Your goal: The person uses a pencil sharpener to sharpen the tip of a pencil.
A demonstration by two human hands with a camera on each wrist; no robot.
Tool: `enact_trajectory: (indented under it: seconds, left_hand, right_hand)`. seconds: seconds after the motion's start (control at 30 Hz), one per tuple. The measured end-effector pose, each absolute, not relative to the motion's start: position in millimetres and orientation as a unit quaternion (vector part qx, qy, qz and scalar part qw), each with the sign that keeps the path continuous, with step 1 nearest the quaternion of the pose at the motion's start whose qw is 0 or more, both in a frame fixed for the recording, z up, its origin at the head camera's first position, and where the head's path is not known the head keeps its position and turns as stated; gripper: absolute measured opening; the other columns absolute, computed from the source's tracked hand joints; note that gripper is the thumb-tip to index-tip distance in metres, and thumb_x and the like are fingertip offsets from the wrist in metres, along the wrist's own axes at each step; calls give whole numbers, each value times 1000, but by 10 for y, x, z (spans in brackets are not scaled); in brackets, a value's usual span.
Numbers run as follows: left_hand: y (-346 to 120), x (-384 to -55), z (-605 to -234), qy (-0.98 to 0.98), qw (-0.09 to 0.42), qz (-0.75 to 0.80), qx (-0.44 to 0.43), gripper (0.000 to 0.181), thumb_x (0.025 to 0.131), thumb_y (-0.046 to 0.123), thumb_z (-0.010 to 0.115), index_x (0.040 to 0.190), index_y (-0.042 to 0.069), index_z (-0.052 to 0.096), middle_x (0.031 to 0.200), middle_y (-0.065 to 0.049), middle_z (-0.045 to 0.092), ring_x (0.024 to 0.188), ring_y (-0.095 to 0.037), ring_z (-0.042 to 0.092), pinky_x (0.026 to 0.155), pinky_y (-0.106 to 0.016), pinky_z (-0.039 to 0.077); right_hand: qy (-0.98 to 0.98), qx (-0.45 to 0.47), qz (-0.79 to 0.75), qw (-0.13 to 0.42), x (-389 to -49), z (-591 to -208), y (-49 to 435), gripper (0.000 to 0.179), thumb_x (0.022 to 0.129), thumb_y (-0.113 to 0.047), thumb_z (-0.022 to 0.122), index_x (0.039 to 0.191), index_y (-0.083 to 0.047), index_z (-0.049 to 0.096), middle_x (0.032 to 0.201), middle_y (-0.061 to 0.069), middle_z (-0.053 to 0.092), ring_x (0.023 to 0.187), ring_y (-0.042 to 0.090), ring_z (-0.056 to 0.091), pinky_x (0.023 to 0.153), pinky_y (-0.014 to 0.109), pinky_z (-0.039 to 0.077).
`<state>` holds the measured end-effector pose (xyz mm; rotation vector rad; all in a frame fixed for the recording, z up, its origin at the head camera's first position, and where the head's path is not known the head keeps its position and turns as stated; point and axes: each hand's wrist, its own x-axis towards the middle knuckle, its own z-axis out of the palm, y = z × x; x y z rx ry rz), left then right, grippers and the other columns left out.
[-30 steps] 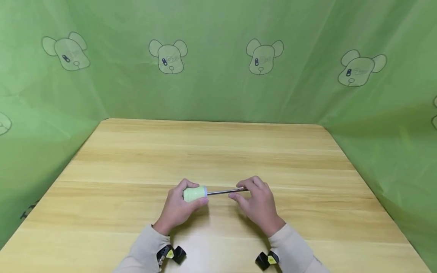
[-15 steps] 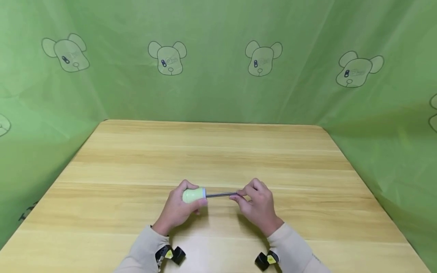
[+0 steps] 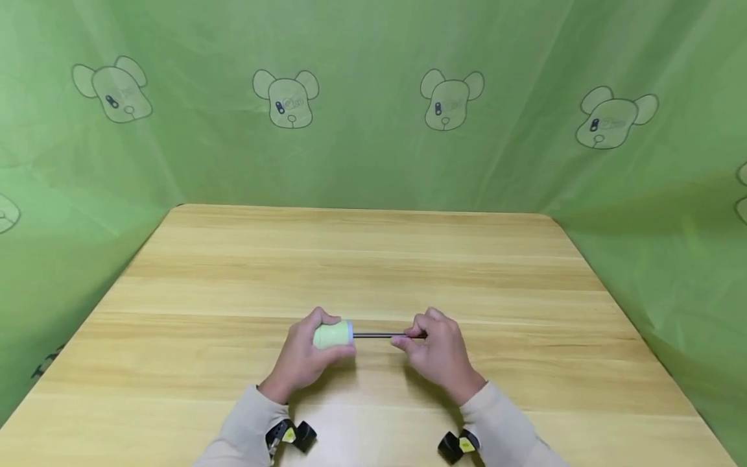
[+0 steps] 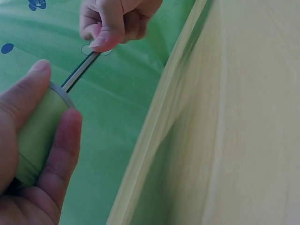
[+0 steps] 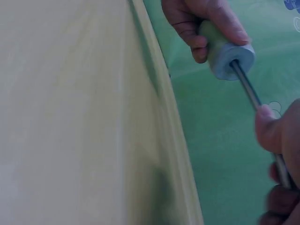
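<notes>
In the head view my left hand (image 3: 303, 357) grips a screwdriver by its thick, pale green handle (image 3: 331, 335), thumb and fingers on opposite sides. From the light blue collar (image 3: 350, 331) a slim metal shaft (image 3: 373, 335) runs level to the right. My right hand (image 3: 445, 353) pinches that shaft near its far end between thumb and curled fingers. A short dark length shows beyond the pinch. The right wrist view has the shaft (image 5: 246, 86) entering a hole in the handle's grey-blue end face (image 5: 222, 72). The left palm hides the handle's back end.
Below both hands lies a light wood table (image 3: 373, 259), with their shadows on it. A green cloth (image 3: 373, 162) printed with bear heads hangs behind and at the sides. Each sleeved wrist bears a small black camera, the left one (image 3: 303, 436) and the right one (image 3: 450, 447).
The right fingers, loose about the shaft at first, have closed to a pinch on it. The shaft has come from a slight tilt to level. The left hand keeps its grip almost in place.
</notes>
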<state>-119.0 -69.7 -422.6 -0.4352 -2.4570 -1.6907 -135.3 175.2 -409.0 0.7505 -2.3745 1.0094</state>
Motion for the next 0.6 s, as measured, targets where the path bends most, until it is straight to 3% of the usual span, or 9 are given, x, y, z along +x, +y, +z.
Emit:
enact_trajectory:
  seconds: [0.13, 0.2, 0.4, 0.5, 0.6]
  left_hand:
    - [-678, -1171, -4242, -821, 75, -538, -176, 39, 68, 21, 88, 94, 8, 61, 91, -4, 64, 69, -16, 52, 53, -26, 48]
    - [-659, -1154, -4251, -824, 74, -535, -173, 40, 68, 21, 89, 94, 8, 61, 90, -3, 64, 69, -16, 52, 52, -26, 48]
    - [-621, -1131, -4245, -814, 50, -571, -91, 41, 72, 21, 87, 100, 7, 61, 88, -8, 62, 68, -18, 55, 51, -30, 50]
    - [-619, -1142, -4228, -789, 33, -607, -84, 41, 74, 19, 85, 103, 3, 60, 89, -12, 62, 64, -19, 59, 51, -32, 54]
    - [-625, -1155, -4209, -767, 9, -636, -86, 42, 77, 17, 83, 105, 0, 58, 89, -15, 60, 58, -21, 61, 50, -36, 56]
  right_hand:
    - [-892, 160, 423, 24, -1327, -3981, 1789, 30, 75, -11, 84, 59, -12, 58, 58, -6, 58, 49, 8, 44, 43, 21, 36]
    - [-895, 147, 422, 18, -1328, -3984, 1797, 27, 75, -12, 84, 61, -12, 61, 60, -6, 58, 51, 9, 46, 45, 22, 39]
    - [-877, 239, 306, 284, -1376, -4163, 1751, 25, 62, -17, 92, 73, -12, 70, 73, -4, 62, 67, 15, 58, 66, 35, 41]
    - [-848, 278, 279, 355, -1392, -4184, 1749, 31, 59, -20, 92, 78, -8, 70, 78, 1, 62, 73, 19, 59, 67, 38, 40]
    - [-816, 307, 273, 406, -1397, -4195, 1747, 30, 61, -27, 89, 74, -9, 69, 73, 1, 54, 66, 18, 53, 67, 39, 37]
